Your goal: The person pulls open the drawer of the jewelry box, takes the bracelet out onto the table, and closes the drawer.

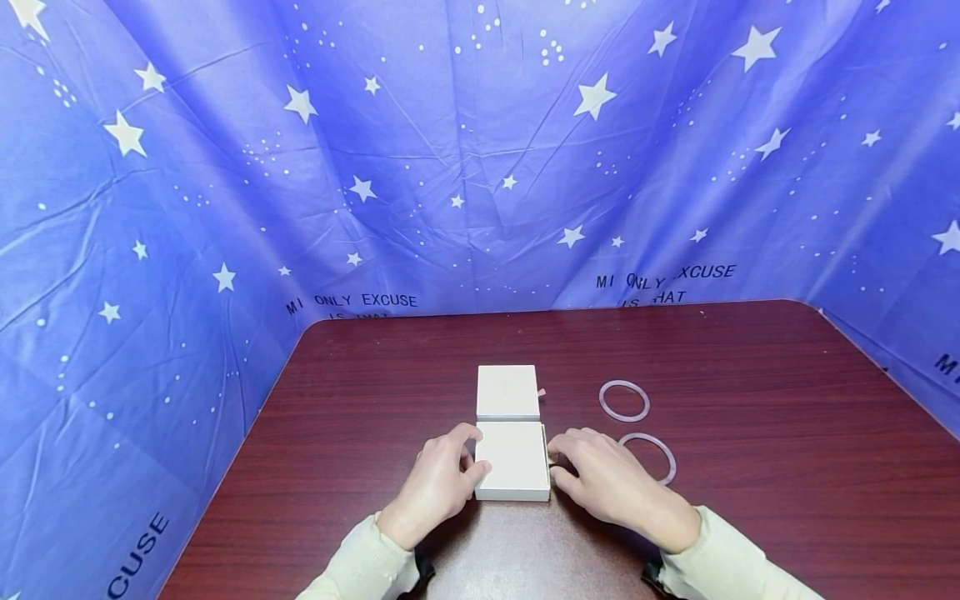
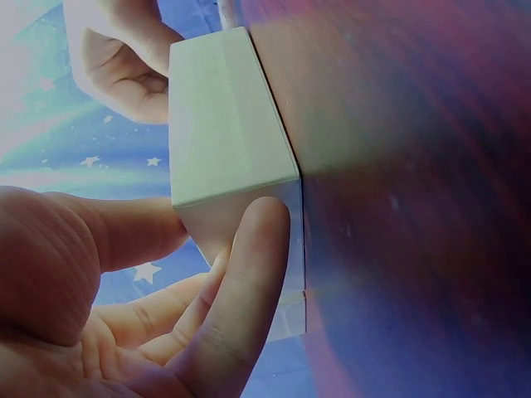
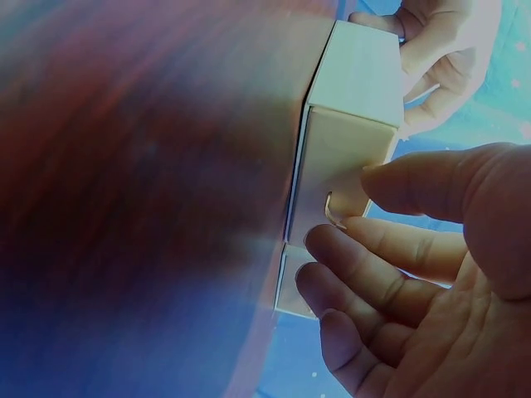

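A white box [image 1: 513, 457] lies flat on the table between both hands. My left hand [image 1: 438, 473] holds its left side, the thumb at the top edge and a finger [image 2: 264, 240] against the side face. At the box's right face is my right hand [image 1: 600, 477], fingers loosely bent. A small ribbon loop [image 3: 330, 209] sticks out of that face; the index fingertip touches or nearly touches it, and the thumb is by the top edge. Just behind stands a second white box [image 1: 507, 392] with a pink ribbon tab [image 1: 542, 392] on its right.
Two pale purple rings lie right of the boxes: a farther ring [image 1: 624, 402] and a nearer ring [image 1: 667, 454], partly hidden behind my right hand. The dark red wooden table [image 1: 360, 375] ends at a blue curtain [image 1: 465, 150] with white stars on the back and sides.
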